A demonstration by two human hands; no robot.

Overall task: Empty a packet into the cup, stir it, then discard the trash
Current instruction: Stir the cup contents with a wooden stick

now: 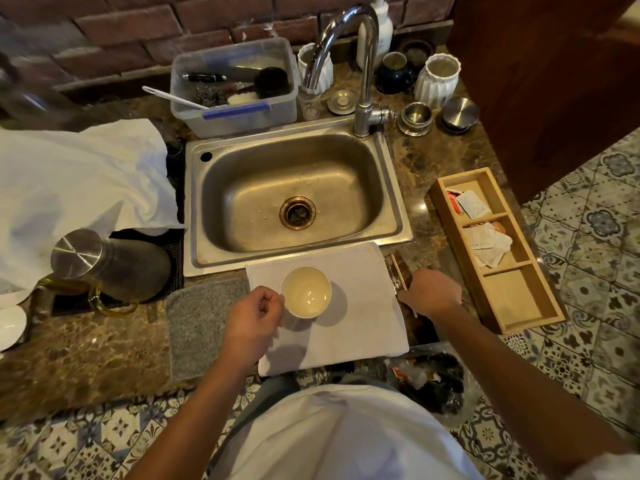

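Cup (306, 292) upright, left hand (254, 315) pinching its handle

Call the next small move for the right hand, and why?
Probably lift the brown packet over the cup and tear it open. The right hand rests on the packet at the white cloth's edge, the left hand pinches the cup's handle, steadying it, and the cup holds only pale liquid. Whether the packet is already torn can't be told.
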